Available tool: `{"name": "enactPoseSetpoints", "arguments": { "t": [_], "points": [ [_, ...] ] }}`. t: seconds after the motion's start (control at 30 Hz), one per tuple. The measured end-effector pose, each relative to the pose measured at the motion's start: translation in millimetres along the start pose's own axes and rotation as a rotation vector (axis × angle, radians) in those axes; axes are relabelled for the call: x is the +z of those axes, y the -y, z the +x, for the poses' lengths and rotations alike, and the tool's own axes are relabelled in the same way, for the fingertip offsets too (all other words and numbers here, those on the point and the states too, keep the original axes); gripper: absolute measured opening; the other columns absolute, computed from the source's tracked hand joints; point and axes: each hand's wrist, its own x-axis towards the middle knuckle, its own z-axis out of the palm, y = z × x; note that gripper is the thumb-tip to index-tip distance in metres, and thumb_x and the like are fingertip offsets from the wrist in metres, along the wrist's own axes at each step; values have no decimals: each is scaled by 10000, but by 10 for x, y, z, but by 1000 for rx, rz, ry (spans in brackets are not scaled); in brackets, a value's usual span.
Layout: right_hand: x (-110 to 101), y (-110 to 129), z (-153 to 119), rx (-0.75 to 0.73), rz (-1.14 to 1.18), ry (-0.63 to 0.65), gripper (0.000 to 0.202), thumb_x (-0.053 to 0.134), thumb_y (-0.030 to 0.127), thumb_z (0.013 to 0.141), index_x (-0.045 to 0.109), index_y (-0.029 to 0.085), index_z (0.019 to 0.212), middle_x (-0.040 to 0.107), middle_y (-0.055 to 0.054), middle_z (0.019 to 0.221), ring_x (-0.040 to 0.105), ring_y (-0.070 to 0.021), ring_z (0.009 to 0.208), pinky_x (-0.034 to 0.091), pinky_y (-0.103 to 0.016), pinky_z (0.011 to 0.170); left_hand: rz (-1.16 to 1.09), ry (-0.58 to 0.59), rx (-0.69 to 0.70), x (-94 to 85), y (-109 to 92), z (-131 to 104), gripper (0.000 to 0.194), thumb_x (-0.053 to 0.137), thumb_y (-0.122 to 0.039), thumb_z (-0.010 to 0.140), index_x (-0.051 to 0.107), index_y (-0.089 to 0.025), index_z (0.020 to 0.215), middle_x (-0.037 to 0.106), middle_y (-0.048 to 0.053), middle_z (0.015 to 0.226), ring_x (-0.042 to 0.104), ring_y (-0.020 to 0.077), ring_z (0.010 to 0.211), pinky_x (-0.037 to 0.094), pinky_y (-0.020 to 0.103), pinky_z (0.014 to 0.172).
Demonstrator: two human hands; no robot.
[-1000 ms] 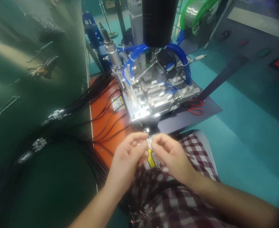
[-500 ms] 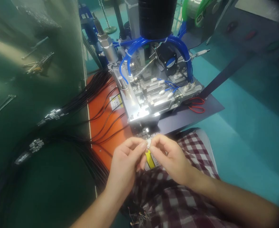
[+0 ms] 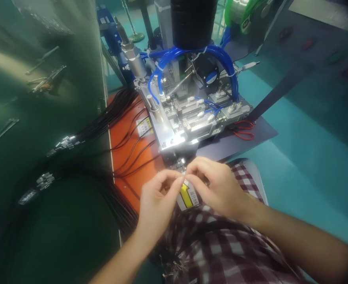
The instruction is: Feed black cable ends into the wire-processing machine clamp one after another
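Observation:
My left hand (image 3: 159, 197) is closed, its thumb and forefinger pinched together just in front of the machine. Right beside it, my right hand (image 3: 218, 189) pinches at the same spot, fingertips meeting those of the left. Whatever lies between them is too small and covered to name. Below the fingertips shows a white label with a yellow arrow (image 3: 188, 197). Just beyond the hands is a small metal fixture (image 3: 180, 163) at the front of the silver machine (image 3: 169, 136). A dark cable (image 3: 221, 224) runs over the checked cloth on my lap.
Bundles of black cables (image 3: 103, 118) with metal ends cross from the green table (image 3: 58, 221) onto an orange plate (image 3: 129, 157). Red-handled scissors (image 3: 245, 135) lie right of the machine. Blue hoses (image 3: 233, 67) arch above it. Thin wire ends (image 3: 172, 268) gather at the bottom.
My right hand has risen slightly and turned, its fingertips now above the label. The left hand stays nearly in place. More of the label and the dark cable on my lap now show.

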Motion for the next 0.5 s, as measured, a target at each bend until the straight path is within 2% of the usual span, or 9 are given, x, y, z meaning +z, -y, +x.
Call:
{"name": "enactPoseSetpoints", "arguments": {
  "t": [0.1,0.17,0.23,0.3,0.37,0.5],
  "points": [
    [6,-43,32,203,248,78,121,544,192,854,547,183,734,542,24,649,460,-99,559,362,-236,520,45,-3,34,1,0,37,194,716,-354,759,672,-168,788,638,15,718,521,93,590,414,184,531],
    [24,-70,61,381,489,163,135,551,236,851,532,183,728,454,61,553,367,-75,462,298,-210,432,-33,40,-39,-6,14,63,223,715,-375,763,649,-163,774,584,-10,644,460,64,532,368,167,493],
    [30,-83,83,479,626,206,157,565,272,845,535,178,722,383,88,492,296,-61,413,239,-197,389,-131,83,-124,-20,20,81,255,709,-396,770,622,-157,756,486,-46,562,344,30,463,277,152,443],
    [24,-81,90,496,650,174,180,574,294,844,551,173,714,378,89,473,292,-58,404,230,-195,382,-188,86,-161,-33,10,92,265,715,-387,768,604,-150,731,430,-60,541,281,17,449,232,152,433],
    [21,-73,80,471,618,112,173,585,305,842,583,168,735,413,77,493,314,-61,414,247,-197,387,-205,65,-162,-39,-9,96,258,726,-365,757,601,-143,714,434,-54,557,279,14,456,235,155,439],
    [64,-53,46,370,426,25,109,608,267,818,636,166,791,546,28,612,403,-77,481,331,-214,446,-190,52,-154,-37,-18,95,256,731,-365,750,607,-144,717,462,-41,587,299,14,464,243,160,443]
  ]
}}
